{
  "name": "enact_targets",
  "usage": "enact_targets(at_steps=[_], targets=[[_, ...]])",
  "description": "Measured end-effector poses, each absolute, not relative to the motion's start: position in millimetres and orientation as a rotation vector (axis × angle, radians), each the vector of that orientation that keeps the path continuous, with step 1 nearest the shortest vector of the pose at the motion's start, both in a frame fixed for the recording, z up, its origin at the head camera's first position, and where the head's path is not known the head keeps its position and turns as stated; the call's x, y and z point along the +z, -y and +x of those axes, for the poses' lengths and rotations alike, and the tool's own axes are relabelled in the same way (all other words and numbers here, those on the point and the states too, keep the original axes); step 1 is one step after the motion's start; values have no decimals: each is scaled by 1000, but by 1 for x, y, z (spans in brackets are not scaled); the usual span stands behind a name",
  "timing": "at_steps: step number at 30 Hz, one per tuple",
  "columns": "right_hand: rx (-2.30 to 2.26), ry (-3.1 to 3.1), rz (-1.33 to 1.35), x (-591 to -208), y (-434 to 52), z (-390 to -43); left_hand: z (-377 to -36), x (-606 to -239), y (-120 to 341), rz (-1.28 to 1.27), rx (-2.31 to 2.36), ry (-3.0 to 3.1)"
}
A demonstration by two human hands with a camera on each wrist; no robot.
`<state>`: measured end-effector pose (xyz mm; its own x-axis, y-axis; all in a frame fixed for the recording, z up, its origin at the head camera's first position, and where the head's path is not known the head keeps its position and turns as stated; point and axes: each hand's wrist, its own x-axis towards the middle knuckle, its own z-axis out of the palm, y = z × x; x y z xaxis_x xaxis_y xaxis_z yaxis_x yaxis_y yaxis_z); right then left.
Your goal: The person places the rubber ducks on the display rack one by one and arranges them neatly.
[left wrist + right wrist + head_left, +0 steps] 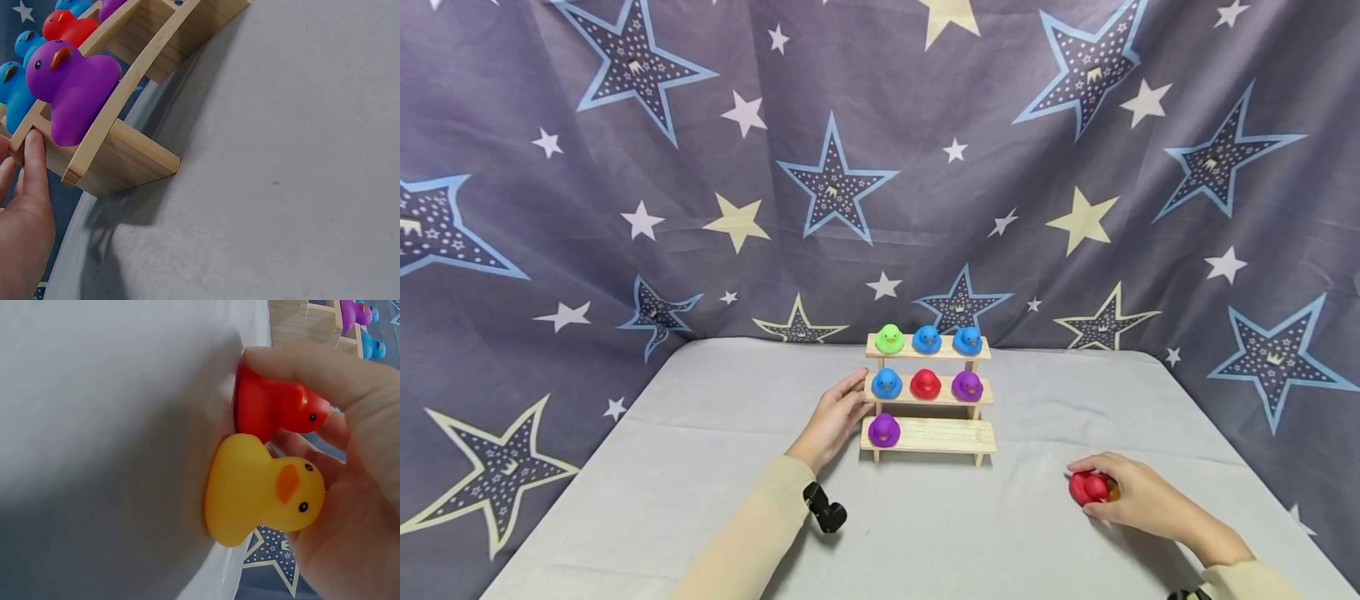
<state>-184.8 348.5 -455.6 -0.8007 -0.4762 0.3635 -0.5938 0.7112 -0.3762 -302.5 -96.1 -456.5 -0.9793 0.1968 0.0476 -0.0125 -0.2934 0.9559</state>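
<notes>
A three-tier wooden stand (947, 435) holds several rubber ducks. Its left end is gripped by my left hand (835, 421) at the middle tier; in the left wrist view, fingertips (34, 147) meet the wood. On the bottom tier sits a purple duck (75, 94). Over at the right of the table, my right hand (1142, 496) holds a red duck (269, 406) between thumb and fingers. A yellow duck (240, 487) stands right beside the red one, mostly covered by the hand in the head view.
A green duck (890, 339) and two blue ducks line the top tier. The middle tier carries a blue duck (887, 383), a red duck (926, 384) and a purple duck (967, 386). Grey cloth (700, 467) covers the table; a starred curtain (925, 208) hangs behind.
</notes>
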Motion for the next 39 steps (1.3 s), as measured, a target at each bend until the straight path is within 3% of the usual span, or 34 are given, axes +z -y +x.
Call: enact_targets(at_steps=[17, 39], targets=[[670, 2780, 702, -436, -339, -185, -302, -455, 96, 219, 2423, -1779], [759, 2582, 912, -427, -294, -198, -302, -455, 95, 225, 2414, -1789]])
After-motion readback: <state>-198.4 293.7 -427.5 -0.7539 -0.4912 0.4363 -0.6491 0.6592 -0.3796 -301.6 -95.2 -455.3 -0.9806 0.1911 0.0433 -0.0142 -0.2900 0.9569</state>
